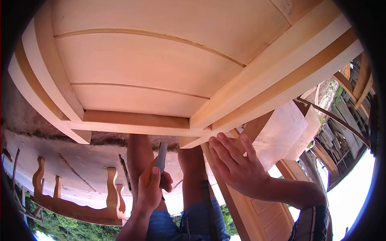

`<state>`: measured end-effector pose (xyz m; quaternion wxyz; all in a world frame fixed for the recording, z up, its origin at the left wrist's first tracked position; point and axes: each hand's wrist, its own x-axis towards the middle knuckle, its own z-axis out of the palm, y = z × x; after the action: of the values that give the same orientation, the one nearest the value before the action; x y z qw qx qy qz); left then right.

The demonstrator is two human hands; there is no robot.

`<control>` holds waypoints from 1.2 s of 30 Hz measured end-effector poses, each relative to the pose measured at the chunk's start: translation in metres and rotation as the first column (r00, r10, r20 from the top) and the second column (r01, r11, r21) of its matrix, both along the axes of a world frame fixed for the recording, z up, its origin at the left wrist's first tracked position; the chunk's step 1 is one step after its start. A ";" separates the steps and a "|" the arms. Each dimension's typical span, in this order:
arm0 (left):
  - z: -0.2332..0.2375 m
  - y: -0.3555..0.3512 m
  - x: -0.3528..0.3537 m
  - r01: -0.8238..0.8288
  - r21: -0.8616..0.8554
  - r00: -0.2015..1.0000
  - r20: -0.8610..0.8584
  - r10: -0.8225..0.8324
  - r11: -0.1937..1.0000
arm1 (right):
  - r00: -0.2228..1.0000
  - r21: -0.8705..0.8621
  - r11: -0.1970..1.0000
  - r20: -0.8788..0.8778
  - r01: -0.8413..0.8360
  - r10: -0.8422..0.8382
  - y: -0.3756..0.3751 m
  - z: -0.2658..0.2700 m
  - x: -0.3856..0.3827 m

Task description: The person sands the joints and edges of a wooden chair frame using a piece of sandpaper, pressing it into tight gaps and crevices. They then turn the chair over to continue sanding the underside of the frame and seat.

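My left hand (152, 184), low in the middle of the view, is closed around a grey metal tool (161, 156) whose flat end points up toward the wooden furniture piece (136, 127). What kind of tool it is, I cannot tell. Pale and unpainted, the piece has a panelled surface and double rails down both sides. My right hand (241, 166) is stretched out flat, fingers apart and nothing in it, with the fingertips at or close to the piece's lower right corner; contact is unclear.
My legs (192, 168) in blue shorts show below the piece. On the left lies a curved wooden frame (76, 207) with several uprights. A panelled wooden part (267, 215) stands under my right forearm, curved boards (283, 130) behind it. Stacked timber (337, 132) fills the far right.
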<state>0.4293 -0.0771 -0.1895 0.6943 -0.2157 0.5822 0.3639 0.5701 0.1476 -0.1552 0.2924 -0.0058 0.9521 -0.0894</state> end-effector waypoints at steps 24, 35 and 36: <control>-0.002 0.137 0.064 0.178 0.033 0.859 -0.492 -0.140 0.983 | 0.538 -0.520 0.574 -0.238 0.632 -0.808 0.076 0.007 0.021; -0.012 0.180 0.054 0.131 -0.201 0.963 -0.205 -0.173 0.971 | -0.162 -0.445 0.492 -0.842 0.748 -0.514 0.176 -0.038 -0.091; -0.011 0.181 0.054 0.165 -0.216 0.957 -0.200 -0.209 0.962 | -0.148 -0.447 0.505 -0.838 0.739 -0.525 0.175 -0.036 -0.089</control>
<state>0.4832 0.1042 -0.2009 0.6320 -0.1853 0.7067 0.2584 0.4812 0.3230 -0.1915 -0.4052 0.4370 0.7955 -0.1095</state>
